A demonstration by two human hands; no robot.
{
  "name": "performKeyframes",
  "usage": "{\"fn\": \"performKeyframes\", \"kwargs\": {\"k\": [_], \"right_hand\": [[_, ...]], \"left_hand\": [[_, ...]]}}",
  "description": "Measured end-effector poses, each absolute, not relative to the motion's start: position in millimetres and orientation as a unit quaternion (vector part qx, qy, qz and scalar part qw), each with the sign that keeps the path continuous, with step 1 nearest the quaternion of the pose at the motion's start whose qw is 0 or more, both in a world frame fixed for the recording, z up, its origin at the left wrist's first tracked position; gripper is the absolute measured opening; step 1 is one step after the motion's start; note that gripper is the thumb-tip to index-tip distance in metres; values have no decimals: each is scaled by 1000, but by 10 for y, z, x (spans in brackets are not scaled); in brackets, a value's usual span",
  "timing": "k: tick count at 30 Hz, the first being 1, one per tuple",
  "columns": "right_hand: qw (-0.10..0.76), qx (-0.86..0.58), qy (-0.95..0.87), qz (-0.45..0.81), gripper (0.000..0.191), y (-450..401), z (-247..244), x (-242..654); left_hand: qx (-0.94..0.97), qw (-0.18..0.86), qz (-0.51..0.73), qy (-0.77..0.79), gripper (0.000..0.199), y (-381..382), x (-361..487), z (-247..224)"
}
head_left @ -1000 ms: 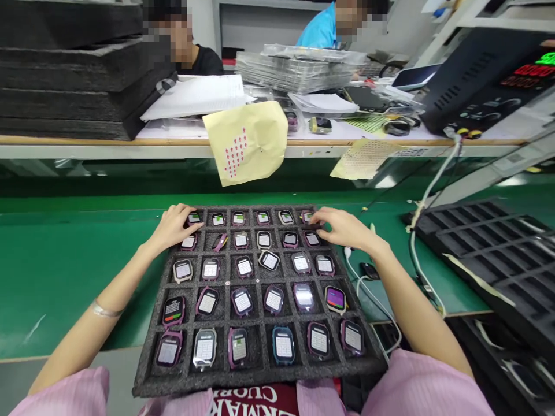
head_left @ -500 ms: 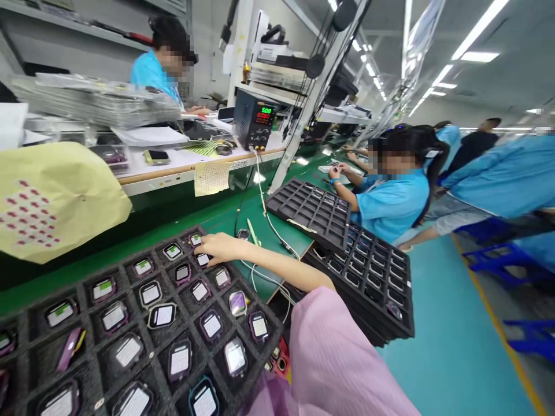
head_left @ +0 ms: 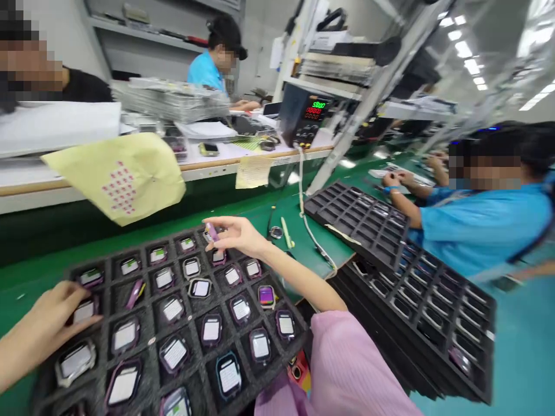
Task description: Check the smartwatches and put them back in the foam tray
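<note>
A black foam tray (head_left: 189, 318) divided into compartments holds several square watches with lit screens. At its far right corner my right hand (head_left: 238, 236) pinches a small purple watch (head_left: 211, 231), raised on edge above the compartments. Over the left side of the tray, my left hand (head_left: 60, 315) has its thumb and fingers around a watch (head_left: 85, 310) lying in a compartment. One purple watch (head_left: 135, 293) stands tilted on its side in its compartment, with a yellow bit beside it.
Stacked black trays (head_left: 433, 300) of watches stand to the right. Behind are a power supply (head_left: 303, 115), a white cable (head_left: 310, 222), a green pen (head_left: 287, 233) and a hanging yellow sheet (head_left: 130, 176). A co-worker in blue (head_left: 485, 219) sits at the right; others are across the bench.
The view has swung left. My left hand has come into view at the tray's left side. My right hand now has a purple watch raised between its fingers.
</note>
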State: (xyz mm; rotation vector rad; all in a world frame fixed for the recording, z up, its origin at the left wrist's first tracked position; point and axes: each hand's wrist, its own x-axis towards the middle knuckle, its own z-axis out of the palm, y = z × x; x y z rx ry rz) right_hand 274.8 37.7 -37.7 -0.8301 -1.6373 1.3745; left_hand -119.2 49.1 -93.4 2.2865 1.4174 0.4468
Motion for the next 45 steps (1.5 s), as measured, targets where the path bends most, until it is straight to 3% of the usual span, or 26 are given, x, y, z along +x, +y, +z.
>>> {"fn": "performKeyframes", "kwargs": {"k": [2, 5, 9, 12, 15, 24, 45], "right_hand": [[457, -305, -566, 615, 56, 340, -282, 2540], [406, -296, -555, 663, 55, 274, -159, 2303], [356, -299, -571, 677, 57, 219, -104, 2131], [371, -308, -576, 660, 59, 217, -118, 2097], [377, -310, -566, 665, 53, 230, -143, 2097], [453, -371, -551, 594, 23, 242, -208, 2018], [458, -381, -547, 588, 28, 224, -69, 1994]], "left_hand": [[768, 246, 236, 542, 21, 362, -1161, -875], [606, 414, 335, 591, 37, 201, -975, -659], [457, 553, 491, 493, 39, 118, -643, -301], [347, 673, 519, 395, 33, 130, -414, -140], [270, 730, 534, 331, 25, 150, -223, -117], [288, 726, 490, 387, 50, 98, -68, -143], [461, 659, 519, 289, 23, 79, -93, -107]]}}
